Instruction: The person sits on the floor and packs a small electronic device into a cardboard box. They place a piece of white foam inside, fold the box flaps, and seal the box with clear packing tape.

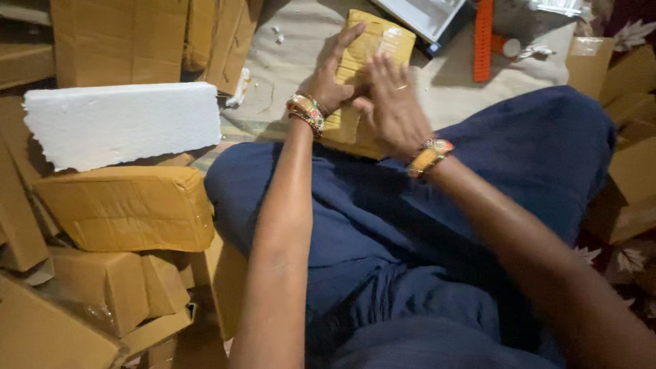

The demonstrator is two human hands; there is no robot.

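A brown taped parcel [372, 55] rests on my lap, over blue cloth [383, 225], its far end pointing away from me. My left hand [335, 75] lies on the parcel's left side with fingers stretched along it. My right hand [393, 109] presses flat on the parcel's near end, fingers spread. Both wrists carry coloured bangles. The parcel's near edge is hidden under my hands.
A white foam slab [123, 123] lies on a wrapped brown parcel [130, 208] at the left, among stacked cardboard boxes [89, 294]. More cardboard [629, 178] stands at the right. An orange strip [483, 41] and a white tray [427, 17] lie on the floor ahead.
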